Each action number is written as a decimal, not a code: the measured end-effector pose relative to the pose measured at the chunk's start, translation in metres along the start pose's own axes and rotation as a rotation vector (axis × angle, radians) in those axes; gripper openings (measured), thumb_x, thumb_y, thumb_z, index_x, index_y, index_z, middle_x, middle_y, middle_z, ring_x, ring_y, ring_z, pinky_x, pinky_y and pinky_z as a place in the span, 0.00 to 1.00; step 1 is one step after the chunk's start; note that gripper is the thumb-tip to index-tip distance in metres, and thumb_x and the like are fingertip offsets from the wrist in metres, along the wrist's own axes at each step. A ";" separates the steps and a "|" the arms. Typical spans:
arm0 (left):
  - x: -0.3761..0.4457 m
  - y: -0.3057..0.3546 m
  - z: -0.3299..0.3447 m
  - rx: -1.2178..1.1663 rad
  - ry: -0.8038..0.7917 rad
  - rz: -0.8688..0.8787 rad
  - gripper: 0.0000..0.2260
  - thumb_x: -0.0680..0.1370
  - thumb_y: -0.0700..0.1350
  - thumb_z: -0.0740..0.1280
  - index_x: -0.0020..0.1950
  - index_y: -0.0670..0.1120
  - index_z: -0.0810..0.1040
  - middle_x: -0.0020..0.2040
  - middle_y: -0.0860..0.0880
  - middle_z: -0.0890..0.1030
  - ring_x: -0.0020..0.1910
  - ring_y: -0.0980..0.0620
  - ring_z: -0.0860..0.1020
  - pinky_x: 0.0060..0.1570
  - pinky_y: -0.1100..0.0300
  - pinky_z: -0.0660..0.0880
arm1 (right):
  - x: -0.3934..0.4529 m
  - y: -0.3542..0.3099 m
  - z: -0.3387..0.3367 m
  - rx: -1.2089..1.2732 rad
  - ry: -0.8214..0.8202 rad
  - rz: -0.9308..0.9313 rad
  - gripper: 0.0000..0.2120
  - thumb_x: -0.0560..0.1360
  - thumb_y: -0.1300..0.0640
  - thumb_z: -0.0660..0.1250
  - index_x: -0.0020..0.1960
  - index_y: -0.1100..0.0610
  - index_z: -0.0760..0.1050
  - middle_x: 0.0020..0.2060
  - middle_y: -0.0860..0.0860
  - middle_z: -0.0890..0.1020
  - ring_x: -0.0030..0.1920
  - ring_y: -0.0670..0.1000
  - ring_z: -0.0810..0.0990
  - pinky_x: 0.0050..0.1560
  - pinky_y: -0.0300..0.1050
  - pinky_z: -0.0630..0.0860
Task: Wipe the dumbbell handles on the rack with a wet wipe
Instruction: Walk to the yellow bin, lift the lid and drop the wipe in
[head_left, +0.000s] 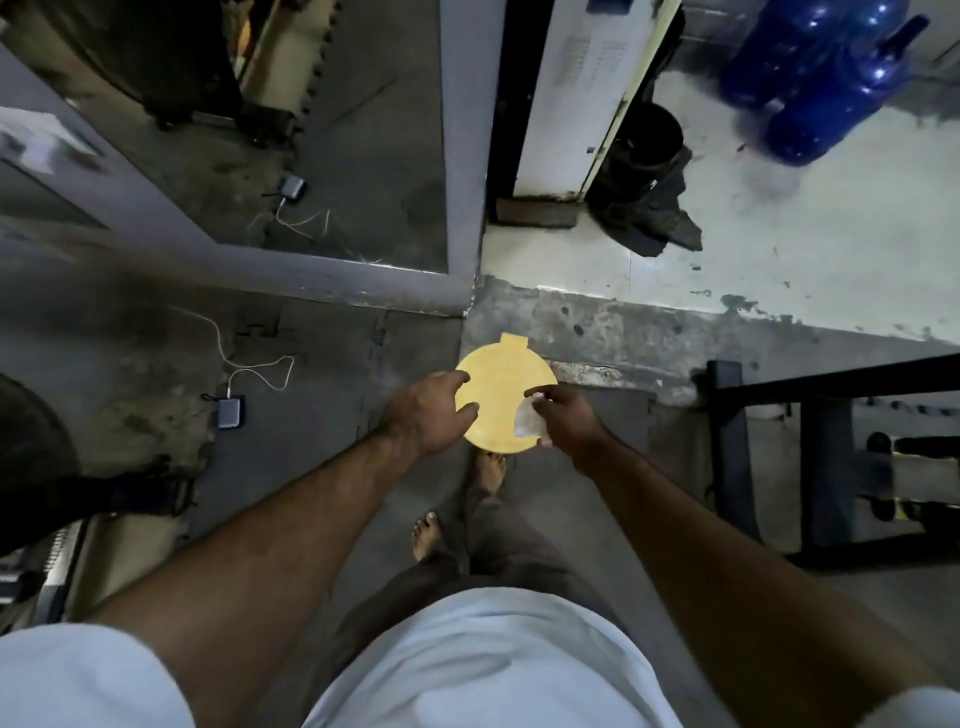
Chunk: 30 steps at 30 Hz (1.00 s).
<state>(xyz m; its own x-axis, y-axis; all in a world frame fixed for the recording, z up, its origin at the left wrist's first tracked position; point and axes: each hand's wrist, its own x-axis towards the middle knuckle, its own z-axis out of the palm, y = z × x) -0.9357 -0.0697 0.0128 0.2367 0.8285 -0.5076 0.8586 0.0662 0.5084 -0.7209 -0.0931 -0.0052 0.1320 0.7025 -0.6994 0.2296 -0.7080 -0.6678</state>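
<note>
While we look straight down over a white shirt and two bare forearms, both hands meet near the middle of the frame around a round, flat yellow plastic lid (498, 397) with a small square tab on its upper edge. Our left hand (427, 413) sits at the lid's left rim, thumb and forefinger spread in a wide fork that takes the edge between them; whether the lower fingers curl under the lid we cannot tell. Our right hand (563, 418) is at the lid's right rim, its fingers curled and pinching a crumpled white wet wipe (530, 422), which lies against the lid's lower right part.

Below the hands, two bare feet (485, 470) stand on a dark grey floor mat (322, 364). Left of centre, a small grey power bank (230, 412) lies on that mat with a thin white cable (244, 366) looping up from it. A large mirror panel in a grey frame (332, 275) fills the upper left of the frame and shows the bank and cable again.

At the right edge, a black metal rack (821, 467) stands on the floor, and on it we make out the dark end of one dumbbell (880, 475); its handle runs out of frame, well apart from both hands. In the upper right corner, blue translucent water jugs (831, 78) lie on a pale tiled floor, and a black bin (649, 140) stands beside a white door panel at top centre.
</note>
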 end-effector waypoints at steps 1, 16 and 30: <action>0.006 -0.001 -0.001 -0.006 -0.004 -0.002 0.30 0.72 0.62 0.60 0.70 0.48 0.73 0.67 0.47 0.77 0.65 0.46 0.75 0.62 0.52 0.73 | 0.005 -0.001 0.002 0.002 0.003 0.011 0.08 0.81 0.57 0.62 0.49 0.51 0.81 0.54 0.60 0.80 0.45 0.57 0.78 0.28 0.39 0.73; 0.137 -0.037 0.068 -0.056 -0.101 -0.138 0.23 0.77 0.56 0.68 0.71 0.50 0.74 0.68 0.48 0.77 0.67 0.45 0.74 0.62 0.53 0.74 | 0.163 0.033 0.025 -0.060 0.108 0.241 0.15 0.74 0.58 0.75 0.59 0.61 0.80 0.48 0.55 0.81 0.50 0.55 0.80 0.46 0.44 0.74; 0.179 -0.070 0.125 -0.124 -0.098 -0.158 0.22 0.78 0.52 0.69 0.69 0.45 0.74 0.65 0.44 0.78 0.63 0.42 0.76 0.61 0.51 0.74 | 0.205 0.103 0.050 0.059 0.019 0.338 0.09 0.77 0.57 0.69 0.57 0.56 0.77 0.48 0.57 0.81 0.47 0.56 0.81 0.48 0.50 0.77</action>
<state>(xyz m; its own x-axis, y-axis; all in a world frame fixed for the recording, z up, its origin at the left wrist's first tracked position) -0.8963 0.0043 -0.2002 0.1521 0.7445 -0.6500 0.8275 0.2637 0.4956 -0.7184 -0.0254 -0.2295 0.2096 0.4283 -0.8790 0.1135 -0.9035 -0.4132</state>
